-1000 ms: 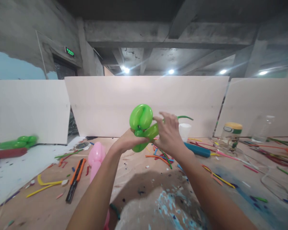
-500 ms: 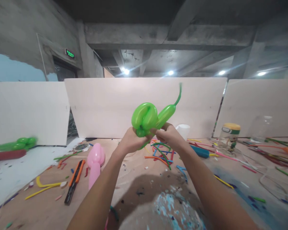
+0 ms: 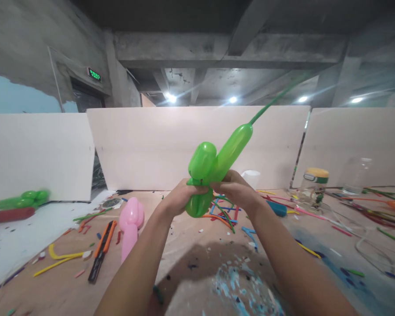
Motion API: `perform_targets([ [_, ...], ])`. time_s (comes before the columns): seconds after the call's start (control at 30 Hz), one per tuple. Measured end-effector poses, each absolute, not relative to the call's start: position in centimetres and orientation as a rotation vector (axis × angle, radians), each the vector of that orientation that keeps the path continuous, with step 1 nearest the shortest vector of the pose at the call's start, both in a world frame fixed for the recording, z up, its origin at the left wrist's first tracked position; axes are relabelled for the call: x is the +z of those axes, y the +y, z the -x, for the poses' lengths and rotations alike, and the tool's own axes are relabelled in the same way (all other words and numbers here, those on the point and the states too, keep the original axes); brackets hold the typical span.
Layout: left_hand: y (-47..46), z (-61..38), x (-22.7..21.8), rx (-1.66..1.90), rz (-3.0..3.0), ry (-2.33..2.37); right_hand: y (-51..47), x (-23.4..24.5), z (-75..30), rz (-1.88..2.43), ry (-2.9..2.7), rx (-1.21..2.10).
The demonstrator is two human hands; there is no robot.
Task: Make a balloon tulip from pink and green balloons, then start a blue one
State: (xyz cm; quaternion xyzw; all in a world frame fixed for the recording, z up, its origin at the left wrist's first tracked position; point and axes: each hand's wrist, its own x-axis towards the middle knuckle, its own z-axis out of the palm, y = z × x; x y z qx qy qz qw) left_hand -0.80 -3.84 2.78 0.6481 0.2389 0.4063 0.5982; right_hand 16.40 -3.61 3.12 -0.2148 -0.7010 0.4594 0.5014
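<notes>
A bright green twisted balloon (image 3: 202, 161) is held up above the table between both hands. My left hand (image 3: 181, 196) grips it at the twisted joint, thumb across the front, with rounded lobes showing above and below. My right hand (image 3: 235, 188) has its fingers closed round the base of the long inflated section, which slants up to the right. From that section's tip a thin uninflated tail stretches far up and right, blurred at its end. Parts of the balloon behind the fingers are hidden.
A pink balloon (image 3: 131, 217) and an orange-black utility knife (image 3: 102, 251) lie to the left. Loose uninflated balloons (image 3: 224, 215) are scattered behind my hands. At right stand a yellow-lidded jar (image 3: 314, 188) and a clear bottle (image 3: 358, 175). White panels (image 3: 197, 131) line the back.
The green balloon has turned in my hands; a lower lobe now shows beneath my left hand. The long section points higher, and its tail, formerly short and curved, is stretched out straight.
</notes>
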Motion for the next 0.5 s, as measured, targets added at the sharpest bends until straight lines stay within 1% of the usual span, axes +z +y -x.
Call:
perform_targets([
  [0.3,-3.3,0.4,1.8,0.644,-1.191,0.274,-3.9,2.6,-16.3,0.390,-1.640,1.368],
  [0.4,-3.2,0.5,1.8,0.631,-1.143,0.260,-4.5,2.9,-15.7,0.324,-1.637,1.421],
  [0.5,-3.2,0.6,1.8,0.684,-1.136,0.348,-4.7,3.2,-15.4,0.331,-1.589,1.394],
])
